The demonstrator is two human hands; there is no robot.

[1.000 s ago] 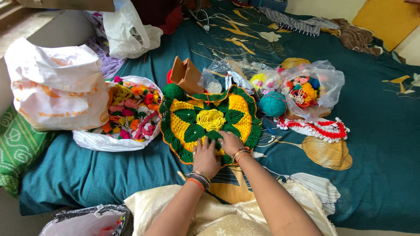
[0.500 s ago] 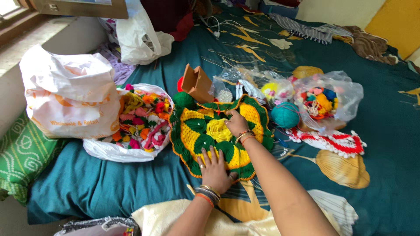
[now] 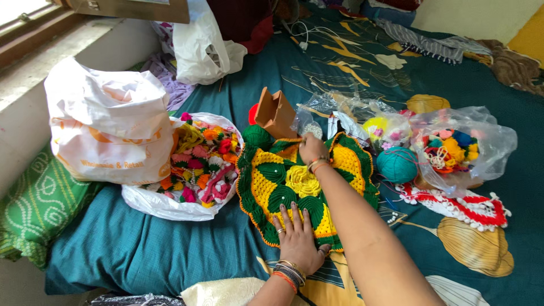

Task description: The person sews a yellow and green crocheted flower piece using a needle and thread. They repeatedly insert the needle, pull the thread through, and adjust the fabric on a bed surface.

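Head view: crochet mat (image 3: 283, 187), green and yellow, lies flat on the teal bed (image 3: 170, 249), centre; left hand (image 3: 297, 238) presses its near edge, fingers spread flat; right hand (image 3: 313, 148) reaches to its far edge, grip unclear; bag of crochet flowers (image 3: 198, 158) just left; teal yarn ball (image 3: 396, 164) right; brown box (image 3: 275, 113) beyond.

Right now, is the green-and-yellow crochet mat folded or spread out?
Spread. The crochet mat lies mostly flat on the bedsheet, left hand pressing its near edge, right hand at the far edge.
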